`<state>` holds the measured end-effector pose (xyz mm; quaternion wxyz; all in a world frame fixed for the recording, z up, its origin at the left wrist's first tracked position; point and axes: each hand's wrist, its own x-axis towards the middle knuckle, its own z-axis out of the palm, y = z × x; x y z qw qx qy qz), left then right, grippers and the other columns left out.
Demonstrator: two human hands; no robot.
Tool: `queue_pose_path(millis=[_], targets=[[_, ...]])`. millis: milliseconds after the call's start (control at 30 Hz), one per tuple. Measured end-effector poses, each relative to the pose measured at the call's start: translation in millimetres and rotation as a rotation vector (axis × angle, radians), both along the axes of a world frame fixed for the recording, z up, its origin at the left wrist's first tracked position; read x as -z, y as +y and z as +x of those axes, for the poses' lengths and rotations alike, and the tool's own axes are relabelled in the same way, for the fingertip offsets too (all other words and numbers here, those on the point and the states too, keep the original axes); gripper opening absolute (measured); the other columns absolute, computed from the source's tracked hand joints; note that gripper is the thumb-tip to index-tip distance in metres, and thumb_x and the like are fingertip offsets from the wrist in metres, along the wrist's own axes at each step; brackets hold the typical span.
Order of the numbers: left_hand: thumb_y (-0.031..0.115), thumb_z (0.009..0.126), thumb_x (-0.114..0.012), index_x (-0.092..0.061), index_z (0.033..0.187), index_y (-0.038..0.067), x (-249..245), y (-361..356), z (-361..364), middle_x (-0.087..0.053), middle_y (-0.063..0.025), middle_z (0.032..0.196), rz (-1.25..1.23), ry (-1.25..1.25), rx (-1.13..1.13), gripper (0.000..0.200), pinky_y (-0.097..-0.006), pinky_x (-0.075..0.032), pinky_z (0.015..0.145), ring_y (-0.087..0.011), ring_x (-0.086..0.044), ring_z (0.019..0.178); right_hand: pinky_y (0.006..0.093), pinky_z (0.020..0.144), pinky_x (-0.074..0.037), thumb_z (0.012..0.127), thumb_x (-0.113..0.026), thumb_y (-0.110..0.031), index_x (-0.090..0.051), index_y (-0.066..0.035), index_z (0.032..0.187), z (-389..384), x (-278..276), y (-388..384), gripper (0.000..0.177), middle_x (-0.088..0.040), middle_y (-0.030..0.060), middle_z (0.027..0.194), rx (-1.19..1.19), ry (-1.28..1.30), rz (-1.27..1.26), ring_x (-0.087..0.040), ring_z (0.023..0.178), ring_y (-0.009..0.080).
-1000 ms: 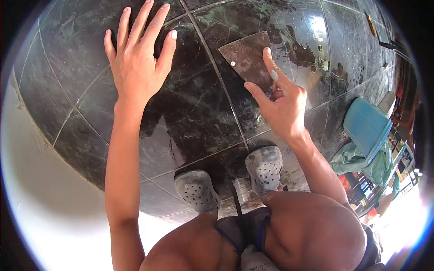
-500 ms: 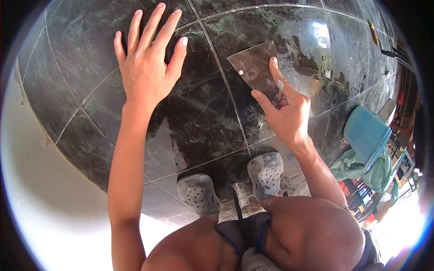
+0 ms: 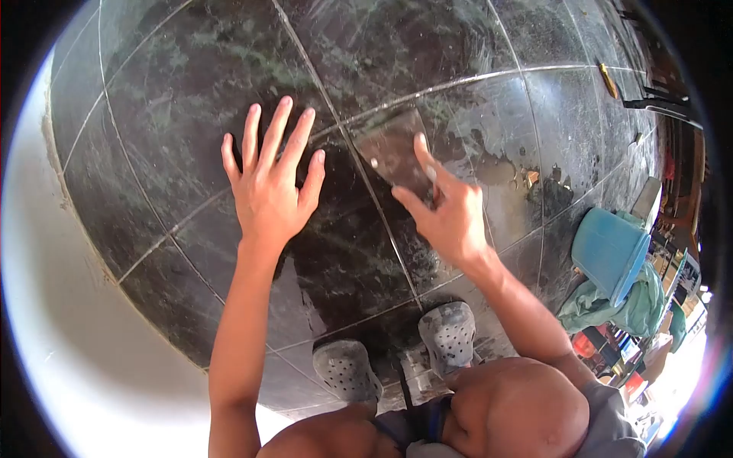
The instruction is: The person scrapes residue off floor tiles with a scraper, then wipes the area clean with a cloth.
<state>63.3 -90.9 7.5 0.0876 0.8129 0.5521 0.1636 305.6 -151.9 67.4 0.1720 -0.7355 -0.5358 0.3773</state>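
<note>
Scraper [image 3: 393, 153] in right hand [image 3: 447, 217]; blue bucket [image 3: 607, 252] beside green cloth [image 3: 611, 305]

— Where does the view look from?
— From the person's head, facing forward and steeply down onto the dark floor tiles [image 3: 191, 99]. A wide fisheye lens bends the edges.
— How near?
— Arm's length. The right hand [image 3: 450, 221] gripping the scraper [image 3: 389, 153] sits just above centre, the left hand [image 3: 271, 191] lies flat just left of that grip, and the grey shoes [image 3: 447, 336] are below it.
</note>
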Motion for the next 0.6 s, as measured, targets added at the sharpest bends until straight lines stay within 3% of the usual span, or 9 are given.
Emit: queue_pose_path(millis=[200, 300, 333, 433, 467, 600], targets=[[0.032, 0.101, -0.063, -0.061, 0.148, 0.022, -2.5, 0.0, 1.6, -0.048, -0.0021, 0.163, -0.026, 0.002, -0.012, 0.048, -0.0646, -0.022, 0.122, -0.0351, -0.039, 0.152, 0.0294, 0.053, -0.042, 0.085, -0.085, -0.025, -0.056, -0.01, 0.153, 20.4, 4.8, -10.4, 0.076, -0.039, 0.0053, 0.058, 0.058, 0.002, -0.037, -0.037, 0.053, 0.0113], [0.032, 0.102, -0.063, -0.061, 0.148, 0.022, -2.2, -1.0, 2.3, -0.048, -0.002, 0.163, -0.017, 0.005, -0.012, 0.048, -0.0642, -0.021, 0.123, -0.035, -0.039, 0.152, 0.0305, 0.054, -0.043, 0.085, -0.085, -0.028, -0.056, -0.011, 0.153, 36.7, 15.2, 21.9, 0.076, -0.039, 0.0051, 0.059, 0.108, -0.049, 0.033, -0.037, 0.053, 0.0123], [0.032, 0.102, -0.063, -0.061, 0.149, 0.022, -3.5, -0.9, 2.8, -0.048, -0.0018, 0.163, -0.025, 0.008, -0.011, 0.048, -0.064, -0.02, 0.123, -0.0347, -0.038, 0.153, 0.0316, 0.057, -0.048, 0.085, -0.084, -0.028, -0.056, -0.008, 0.152, 38.8, 7.8, 27.9, 0.075, -0.056, 0.0119, 0.063, 0.101, -0.06, -0.044, -0.046, 0.053, 0.0138], [0.032, 0.102, -0.063, -0.061, 0.149, 0.022, -3.4, -1.3, 2.1, -0.048, -0.0019, 0.163, -0.019, 0.012, -0.007, 0.048, -0.0639, -0.02, 0.124, -0.0346, -0.037, 0.153, 0.0344, 0.063, -0.054, 0.086, -0.083, -0.026, -0.056, -0.006, 0.151, 30.6, -9.3, 5.3, 0.074, -0.071, 0.0225, 0.08, 0.043, -0.078, -0.059, -0.064, 0.057, 0.018], [0.032, 0.102, -0.063, -0.061, 0.149, 0.022, -2.6, -1.6, 2.0, -0.047, -0.0021, 0.163, -0.019, 0.009, -0.01, 0.048, -0.0638, -0.02, 0.124, -0.0347, -0.037, 0.154, 0.038, 0.068, -0.057, 0.087, -0.081, -0.023, -0.055, -0.004, 0.151, 30.7, -10.0, -5.7, 0.072, -0.073, 0.0284, 0.094, -0.048, -0.124, 0.05, -0.075, 0.067, 0.0263], [0.033, 0.102, -0.062, -0.061, 0.149, 0.021, -2.9, -2.2, 3.7, -0.048, -0.0031, 0.163, -0.008, 0.009, -0.017, 0.048, -0.0645, -0.02, 0.123, -0.0356, -0.038, 0.153, 0.0414, 0.068, -0.058, 0.088, -0.08, -0.022, -0.053, -0.004, 0.152, 36.9, -8.8, 21.8, 0.072, -0.071, 0.0289, 0.085, -0.052, -0.158, 0.016, -0.075, 0.068, 0.0357]])
